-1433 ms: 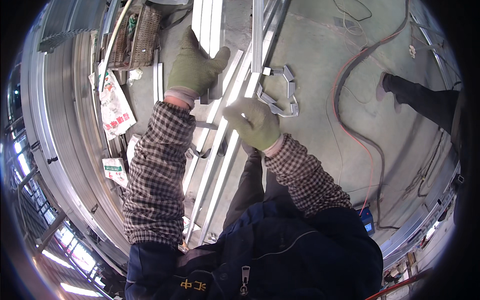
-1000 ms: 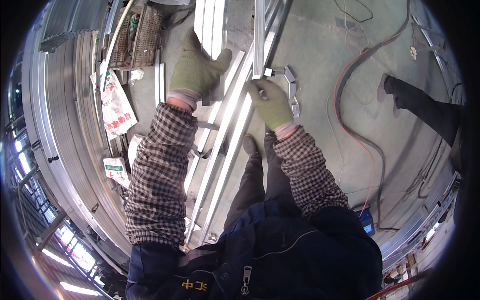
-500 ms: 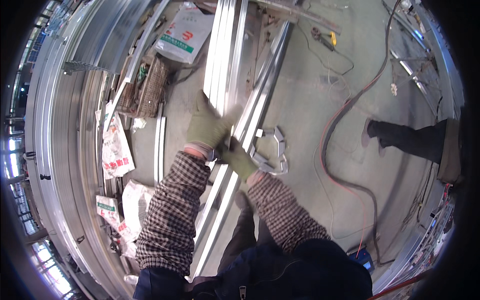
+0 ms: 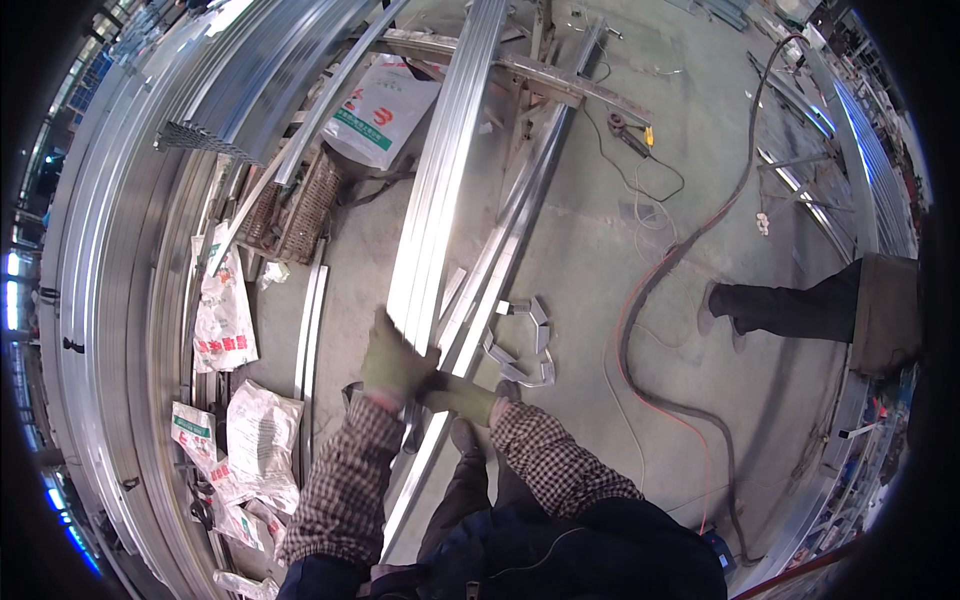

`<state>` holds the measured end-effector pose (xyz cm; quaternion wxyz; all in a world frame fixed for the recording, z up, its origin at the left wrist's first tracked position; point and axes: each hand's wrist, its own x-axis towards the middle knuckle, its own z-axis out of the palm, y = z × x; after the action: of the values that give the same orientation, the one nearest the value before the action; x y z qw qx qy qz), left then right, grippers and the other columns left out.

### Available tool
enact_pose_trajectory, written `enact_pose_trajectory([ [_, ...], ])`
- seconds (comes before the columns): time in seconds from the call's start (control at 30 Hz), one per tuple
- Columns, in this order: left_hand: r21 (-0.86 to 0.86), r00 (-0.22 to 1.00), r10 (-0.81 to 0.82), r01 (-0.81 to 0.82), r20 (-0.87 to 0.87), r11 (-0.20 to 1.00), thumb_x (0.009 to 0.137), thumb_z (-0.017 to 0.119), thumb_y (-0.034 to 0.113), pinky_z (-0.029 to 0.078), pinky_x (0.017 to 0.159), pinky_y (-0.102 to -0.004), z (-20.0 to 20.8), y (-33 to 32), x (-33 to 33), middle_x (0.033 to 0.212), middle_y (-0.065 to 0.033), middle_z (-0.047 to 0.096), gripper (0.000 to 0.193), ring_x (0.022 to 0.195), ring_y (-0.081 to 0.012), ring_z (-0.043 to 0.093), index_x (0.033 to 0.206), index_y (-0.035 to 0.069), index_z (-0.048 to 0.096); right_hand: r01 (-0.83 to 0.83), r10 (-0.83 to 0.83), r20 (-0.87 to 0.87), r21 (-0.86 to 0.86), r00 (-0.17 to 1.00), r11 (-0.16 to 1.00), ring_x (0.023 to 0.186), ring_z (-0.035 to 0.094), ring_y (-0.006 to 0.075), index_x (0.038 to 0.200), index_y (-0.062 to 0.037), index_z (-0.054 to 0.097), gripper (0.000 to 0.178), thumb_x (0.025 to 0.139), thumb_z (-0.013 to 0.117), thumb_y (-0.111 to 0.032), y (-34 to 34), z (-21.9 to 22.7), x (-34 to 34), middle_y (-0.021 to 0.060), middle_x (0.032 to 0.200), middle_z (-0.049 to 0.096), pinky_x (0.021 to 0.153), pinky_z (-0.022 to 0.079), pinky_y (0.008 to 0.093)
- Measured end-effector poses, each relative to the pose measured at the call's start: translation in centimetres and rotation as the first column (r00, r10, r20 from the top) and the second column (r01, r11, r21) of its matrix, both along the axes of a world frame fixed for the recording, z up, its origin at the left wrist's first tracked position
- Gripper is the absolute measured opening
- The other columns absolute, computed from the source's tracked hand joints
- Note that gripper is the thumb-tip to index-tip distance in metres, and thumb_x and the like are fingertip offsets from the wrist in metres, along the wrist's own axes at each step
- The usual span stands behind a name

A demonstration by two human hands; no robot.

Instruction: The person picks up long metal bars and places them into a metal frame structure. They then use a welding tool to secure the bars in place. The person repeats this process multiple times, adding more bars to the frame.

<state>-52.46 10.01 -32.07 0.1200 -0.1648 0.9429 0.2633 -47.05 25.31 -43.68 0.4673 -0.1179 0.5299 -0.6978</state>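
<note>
Smooth metal profiles (image 4: pixel 440 200) gleaming glossily, matt cloth gloves (image 4: pixel 393 362) covering both hands, rough woven basket (image 4: pixel 308 213) showing coarse texture, smooth floor (image 4: pixel 580 250) looking dull.

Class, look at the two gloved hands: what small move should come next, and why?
Probably settle the right hand firmly at the near end of the silver profiles. The left hand is at that end; the right is close beside it, its fingers hard to make out. The profiles run far past the crossbar, so two-handed control seems wiser.
</note>
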Motion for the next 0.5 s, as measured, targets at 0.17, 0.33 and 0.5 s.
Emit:
enact_pose_trajectory([
  [0.17,0.297,0.988,-0.03,-0.017,0.152,0.955,0.07,0.095,0.031,0.058,0.096,-0.0497,-0.2,-4.9,15.5,0.131,-0.03,0.064,0.099,0.12,-0.0422,0.067,0.145,-0.004,0.04,0.371,-0.185,0.662,-0.151,0.726,0.916,0.12,0.068,0.0244,0.145,-0.0088,0.058,0.056,0.11,0.054,-0.052,0.7,-0.3,-1.7,0.0083,0.133,0.069,0.102,0.056,0.0448],
  [0.33,0.101,0.896,0.086,-0.144,0.435,0.984,0.065,0.099,0.037,0.057,0.093,-0.0522,3.7,-6.9,33.9,0.107,-0.0218,0.071,0.089,0.105,-0.0431,0.072,0.13,0.0,0.051,0.665,-0.397,0.774,-0.041,0.494,0.746,0.135,0.06,0.0316,0.157,-0.0076,0.048,0.082,0.107,0.04,-0.072,-1.3,1.1,-9.0,0.0161,0.149,0.062,0.114,0.048,0.0465],
  [0.5,-0.01,0.795,0.245,-0.289,0.554,0.957,0.067,0.098,0.037,0.057,0.093,-0.0516,4.2,-7.8,41.3,0.107,-0.0216,0.072,0.086,0.104,-0.042,0.072,0.129,0.0,0.052,0.693,-0.412,0.647,-0.26,0.642,0.672,0.126,0.067,0.0363,0.159,-0.004,0.045,0.096,0.104,0.023,-0.08,-2.7,4.3,-12.5,0.0247,0.143,0.063,0.109,0.054,0.0486],
])
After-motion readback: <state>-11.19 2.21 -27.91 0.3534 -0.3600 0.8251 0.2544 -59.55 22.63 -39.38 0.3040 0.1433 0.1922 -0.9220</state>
